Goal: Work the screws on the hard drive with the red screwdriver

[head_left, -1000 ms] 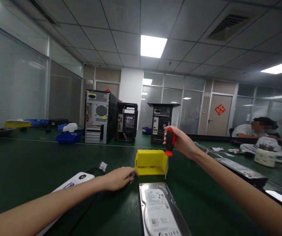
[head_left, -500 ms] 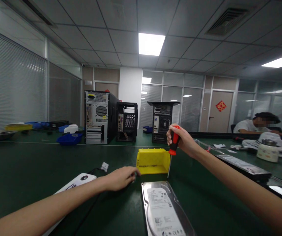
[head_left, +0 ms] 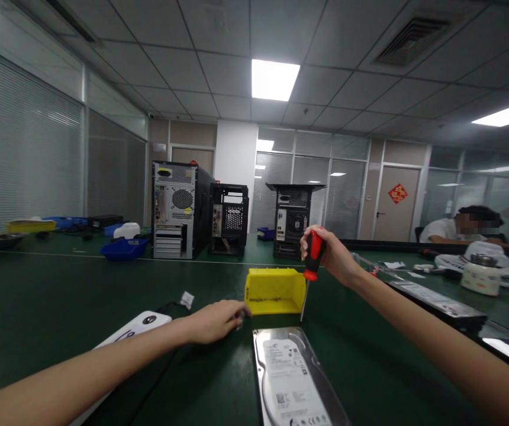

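My right hand (head_left: 325,251) is closed around the red and black handle of a screwdriver (head_left: 312,260). The shaft points down, its tip just beyond the far right corner of a hard drive (head_left: 292,378), which lies label up in front of me. Beyond the drive a yellow plastic bin (head_left: 276,284) lies with its opening facing me and small dark bits inside. My left hand (head_left: 216,321) rests low over the table by the bin's left front corner, index finger reaching to it. Its other fingers are loosely bent and partly hidden; I make out nothing held.
Computer cases (head_left: 174,207) stand at the back, with a blue tray (head_left: 123,249) to their left. A white power strip (head_left: 143,322) lies under my left forearm. At right are another drive (head_left: 438,302), a cream-coloured pot (head_left: 480,278) and a seated person (head_left: 445,229).
The view has shifted very slightly. Both hands, the screwdriver, the drive and the bin keep nearly the same places relative to each other.
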A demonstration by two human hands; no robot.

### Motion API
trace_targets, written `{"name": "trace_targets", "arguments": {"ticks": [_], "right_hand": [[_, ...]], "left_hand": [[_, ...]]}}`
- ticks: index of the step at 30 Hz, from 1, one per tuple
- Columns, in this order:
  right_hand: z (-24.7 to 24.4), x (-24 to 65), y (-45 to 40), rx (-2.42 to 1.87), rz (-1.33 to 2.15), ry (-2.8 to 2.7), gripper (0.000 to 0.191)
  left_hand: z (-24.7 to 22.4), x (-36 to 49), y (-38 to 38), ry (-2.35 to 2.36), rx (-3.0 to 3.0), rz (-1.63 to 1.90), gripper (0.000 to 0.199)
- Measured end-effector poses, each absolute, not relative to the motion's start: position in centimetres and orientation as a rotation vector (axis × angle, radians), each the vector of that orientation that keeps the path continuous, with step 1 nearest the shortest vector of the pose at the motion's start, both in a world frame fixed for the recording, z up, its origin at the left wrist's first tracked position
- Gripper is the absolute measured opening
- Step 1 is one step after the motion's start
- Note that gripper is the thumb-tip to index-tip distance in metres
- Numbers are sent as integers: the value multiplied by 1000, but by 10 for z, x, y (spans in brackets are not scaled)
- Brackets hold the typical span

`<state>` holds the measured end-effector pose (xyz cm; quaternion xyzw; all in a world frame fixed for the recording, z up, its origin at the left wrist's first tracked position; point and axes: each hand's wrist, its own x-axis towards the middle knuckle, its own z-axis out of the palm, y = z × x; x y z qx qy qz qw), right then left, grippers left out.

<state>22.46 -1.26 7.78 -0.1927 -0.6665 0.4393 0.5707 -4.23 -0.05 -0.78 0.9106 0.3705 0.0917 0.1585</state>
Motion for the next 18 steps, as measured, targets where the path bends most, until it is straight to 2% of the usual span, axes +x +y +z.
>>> {"name": "trace_targets", "arguments": {"ticks": [10, 18], "right_hand": [[80, 229, -11, -509, 834, -1574, 12], [81, 228, -11, -468, 913, -1587, 16]], "left_hand": [[-10, -41, 1, 1058, 2618, 279, 28], [-9, -43, 1, 1049, 2604, 284, 29]]}}
